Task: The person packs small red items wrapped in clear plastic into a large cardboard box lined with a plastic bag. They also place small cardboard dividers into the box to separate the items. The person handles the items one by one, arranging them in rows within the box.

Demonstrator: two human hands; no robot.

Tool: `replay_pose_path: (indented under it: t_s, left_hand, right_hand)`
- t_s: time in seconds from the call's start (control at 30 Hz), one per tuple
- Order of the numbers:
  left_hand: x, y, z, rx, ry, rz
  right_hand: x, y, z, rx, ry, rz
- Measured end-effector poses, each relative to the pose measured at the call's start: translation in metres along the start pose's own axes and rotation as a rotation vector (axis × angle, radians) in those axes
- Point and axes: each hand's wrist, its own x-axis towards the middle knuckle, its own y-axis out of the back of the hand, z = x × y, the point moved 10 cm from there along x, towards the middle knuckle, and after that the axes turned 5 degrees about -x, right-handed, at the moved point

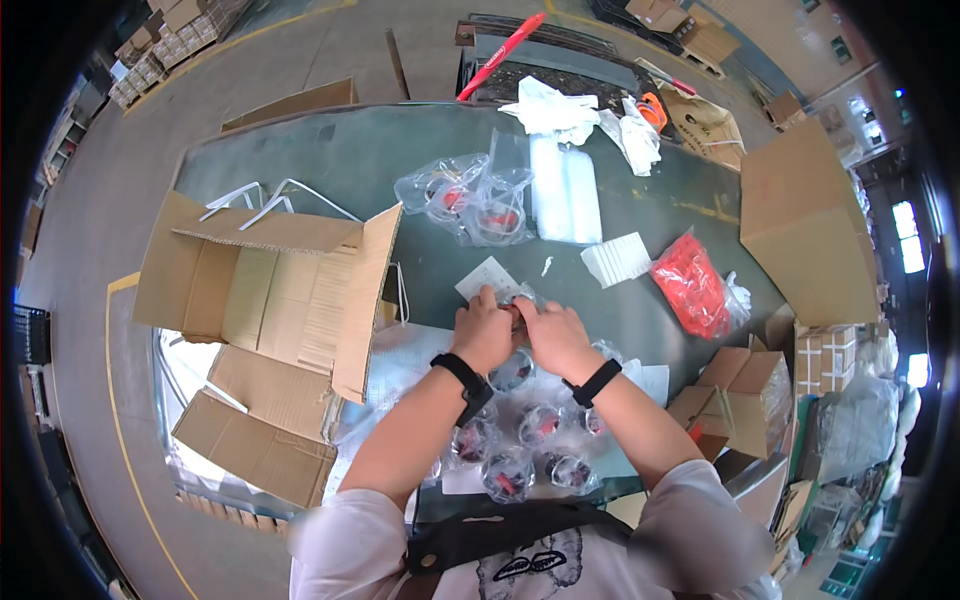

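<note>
My left hand (482, 332) and my right hand (556, 334) meet over the middle of the table, fingers closed on a small reddish part in clear plastic (516, 318). My fingers hide most of it, so its exact kind does not show. Just beyond lies a white printed sheet (487, 279). Below my hands, between my forearms, several round dark-and-red parts in clear bags (541, 425) are spread out. A larger clear bag (497, 222) farther off holds more round parts with red centres.
An open cardboard box (275, 290) stands at the left of the green table (340, 150). White foam sheets (566, 190), a stack of white slips (616, 260) and a red bag (692, 285) lie to the right. Small cartons (735, 395) crowd the right edge.
</note>
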Motion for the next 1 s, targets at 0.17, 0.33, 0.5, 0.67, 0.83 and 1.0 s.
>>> replay_pose_path:
  t_s: [0.17, 0.33, 0.5, 0.67, 0.83, 1.0]
  left_hand:
    - [-0.015, 0.041, -0.019, -0.591, -0.184, 0.177]
    - [-0.022, 0.061, -0.070, -0.654, 0.069, 0.327]
    - [-0.006, 0.048, -0.083, -0.526, 0.054, 0.357]
    - [-0.020, 0.067, -0.078, -0.571, 0.015, 0.471]
    - [-0.025, 0.045, -0.058, -0.368, 0.047, 0.376]
    - [-0.019, 0.034, -0.072, -0.438, 0.218, 0.442]
  right_hand:
    - [-0.007, -0.020, 0.043, 0.031, 0.053, -0.283]
    - [0.081, 0.071, 0.090, 0.545, -0.208, 0.224]
    - [0.165, 0.044, 0.040, 0.414, -0.131, 0.278]
    - [0.129, 0.002, 0.000, 0.665, 0.214, 0.121]
    - [0.079, -0.003, 0.008, 1.314, -0.126, 0.049]
    - [0.052, 0.040, -0.021, 0.537, 0.048, 0.245]
